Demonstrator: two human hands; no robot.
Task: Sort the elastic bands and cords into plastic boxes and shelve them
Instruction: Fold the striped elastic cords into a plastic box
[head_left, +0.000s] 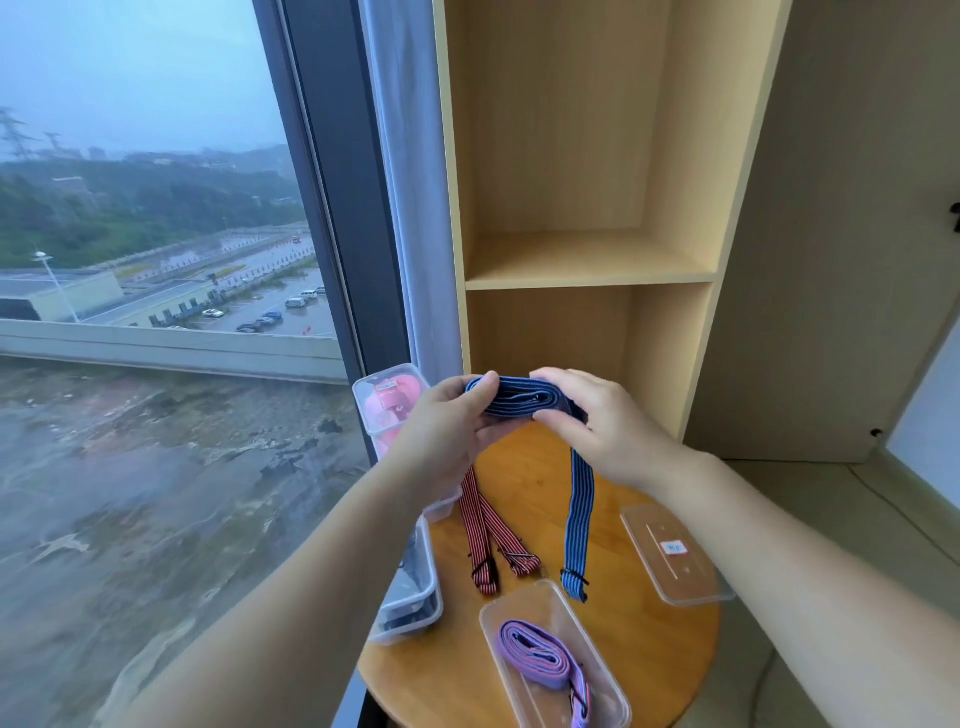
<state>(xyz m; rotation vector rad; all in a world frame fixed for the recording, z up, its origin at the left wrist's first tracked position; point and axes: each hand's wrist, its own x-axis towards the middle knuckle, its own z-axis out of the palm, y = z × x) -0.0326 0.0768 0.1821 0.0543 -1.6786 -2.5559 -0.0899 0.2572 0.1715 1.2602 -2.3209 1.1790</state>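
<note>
Above a round wooden table (613, 644), my left hand (449, 431) and my right hand (597, 421) both grip a blue striped elastic band (522, 402), mostly folded into a flat roll. Its loose tail (579, 525) hangs down to the tabletop. A red striped band (488, 540) lies on the table under my left wrist. An open plastic box (550, 654) at the near edge holds a rolled purple band (535, 652). A closed box with pink contents (389, 400) sits at the far left, on another box.
A loose clear lid (675, 553) with a small label lies at the table's right. Another clear box with dark contents (410, 592) sits at the left edge. Behind the table stands a wooden shelf unit (587, 260) with bare shelves. A big window fills the left side.
</note>
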